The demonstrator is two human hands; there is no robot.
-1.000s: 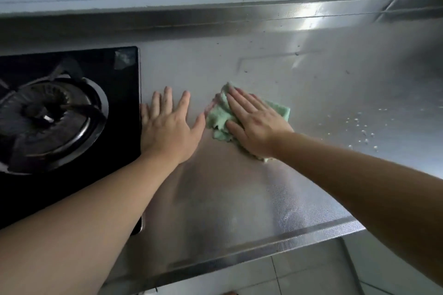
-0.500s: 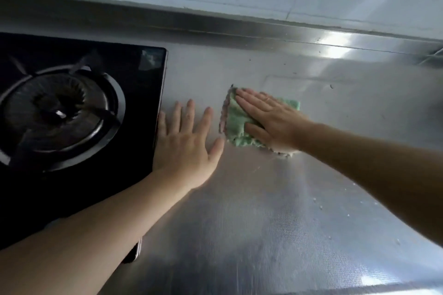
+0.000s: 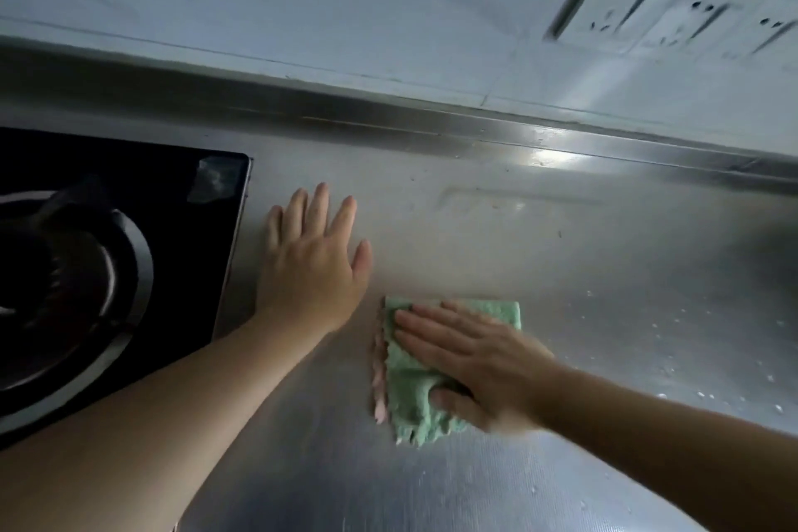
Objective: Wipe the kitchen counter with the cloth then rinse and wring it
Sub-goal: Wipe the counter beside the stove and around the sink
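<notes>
Two bare hands lie on the steel kitchen counter (image 3: 539,272) beside the black glass gas stove (image 3: 129,272). The left hand (image 3: 313,268) rests flat with fingers straight, holding nothing. The right hand (image 3: 470,363) presses the green fluffy cloth (image 3: 410,393) flat onto the counter, fingers straight.

Left hand (image 3: 308,272): bare; no glove, ring or other jewellery seen on the visible back of the hand.
Right hand (image 3: 479,363): bare; no glove, no ring seen on the visible fingers.
Left forearm: bare along its whole visible length; no sleeve, watch or band.
Right forearm: bare to the picture's edge; no sleeve or wrist wear.
Fingernails: short; too blurred to tell more.
</notes>
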